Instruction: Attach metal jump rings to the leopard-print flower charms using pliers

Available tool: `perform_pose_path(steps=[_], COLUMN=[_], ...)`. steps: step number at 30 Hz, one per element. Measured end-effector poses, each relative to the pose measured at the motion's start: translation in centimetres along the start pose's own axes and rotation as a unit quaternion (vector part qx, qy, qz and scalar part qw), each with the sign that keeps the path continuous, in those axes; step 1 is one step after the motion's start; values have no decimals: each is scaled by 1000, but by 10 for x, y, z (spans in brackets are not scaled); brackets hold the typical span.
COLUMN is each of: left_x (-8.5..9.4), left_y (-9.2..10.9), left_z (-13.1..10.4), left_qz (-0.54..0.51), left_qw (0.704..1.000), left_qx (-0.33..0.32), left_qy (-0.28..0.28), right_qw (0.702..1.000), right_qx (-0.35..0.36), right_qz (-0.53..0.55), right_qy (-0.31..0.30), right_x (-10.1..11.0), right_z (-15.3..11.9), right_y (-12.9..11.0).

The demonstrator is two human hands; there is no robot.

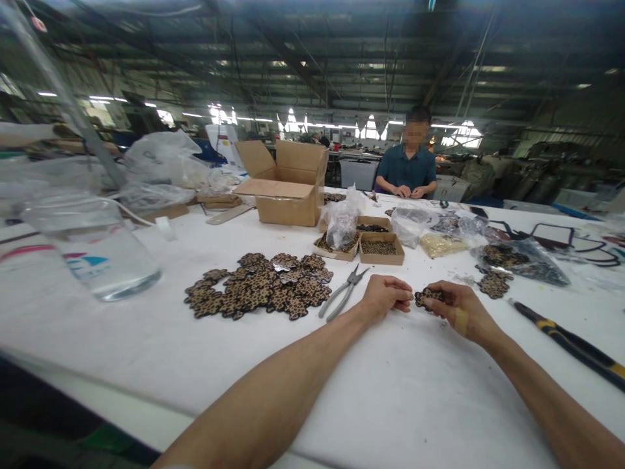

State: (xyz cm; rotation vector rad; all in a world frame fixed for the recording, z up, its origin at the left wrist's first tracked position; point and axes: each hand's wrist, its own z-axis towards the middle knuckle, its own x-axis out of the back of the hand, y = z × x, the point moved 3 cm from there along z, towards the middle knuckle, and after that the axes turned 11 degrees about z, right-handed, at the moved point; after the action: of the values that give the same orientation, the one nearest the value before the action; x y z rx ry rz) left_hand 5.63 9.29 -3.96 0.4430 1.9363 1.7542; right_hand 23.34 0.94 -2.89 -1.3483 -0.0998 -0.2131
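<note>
Between the thumb and fingers of my right hand (461,309) is a leopard-print patch (428,299) with a dark scalloped edge. A strip of yellowish tape wraps that hand near the thumb. My left hand (387,296) is just left of the patch, its fingers curled and pressed together; whatever they pinch is too small to make out. Pliers (344,293) with grey handles lie beside my left wrist. Further left spreads a heap of similar leopard-print patches (263,286). More patches (494,284) rest beyond my right hand.
Small cardboard trays (382,258) of tiny metal pieces stand ahead, near an open cardboard box (288,208). A water jug (105,260) is at left. A black-and-yellow tool (571,339) lies at right, below plastic bags (537,260). A person (407,170) sits across the table.
</note>
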Motion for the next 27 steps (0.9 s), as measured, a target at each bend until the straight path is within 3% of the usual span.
perform_pose_path(steps=[8, 27], left_x=[0, 0], left_y=[-1, 3], left_z=[0, -4], left_qz=[16, 14], left_qw=[999, 998], left_qx=[41, 51], left_qy=[-2, -20], right_qw=[999, 999], right_qx=[0, 23], right_qz=[43, -26], right_qy=[3, 13], right_x=[0, 1], right_z=[1, 0], right_y=[3, -4])
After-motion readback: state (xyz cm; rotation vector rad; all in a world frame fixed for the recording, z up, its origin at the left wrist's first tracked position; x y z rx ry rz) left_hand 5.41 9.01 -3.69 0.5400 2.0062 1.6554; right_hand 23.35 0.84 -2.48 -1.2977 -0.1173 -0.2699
